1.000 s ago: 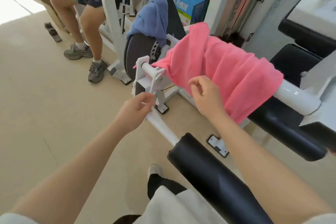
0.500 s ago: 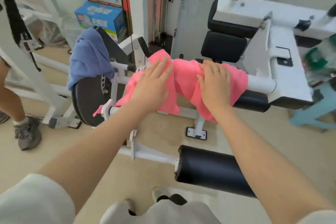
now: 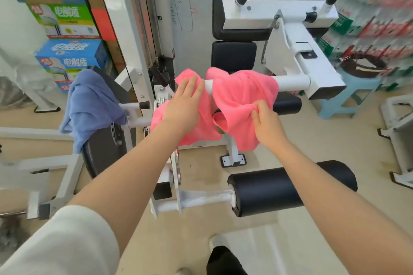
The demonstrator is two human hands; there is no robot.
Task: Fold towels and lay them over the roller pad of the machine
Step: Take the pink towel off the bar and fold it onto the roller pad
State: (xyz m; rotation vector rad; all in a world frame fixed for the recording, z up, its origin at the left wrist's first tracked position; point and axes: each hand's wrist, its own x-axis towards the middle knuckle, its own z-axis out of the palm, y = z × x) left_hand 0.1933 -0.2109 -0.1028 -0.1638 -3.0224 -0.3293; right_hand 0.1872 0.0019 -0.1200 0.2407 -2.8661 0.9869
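Pink towel [image 3: 241, 100] draped over the white bar [image 3: 292, 81] of the machine, bunched and parted in the middle so a bare stretch of bar shows. Left hand [image 3: 183, 105] laid flat on the towel's left part, fingers spread, grip apart. Right hand [image 3: 266, 123] pinching a twisted fold of the right part, grip clamped on cloth. Black roller pad [image 3: 290, 187] lower and nearer, uncovered. Blue towel [image 3: 89, 105] hung over the weight plate [image 3: 105, 149] at left.
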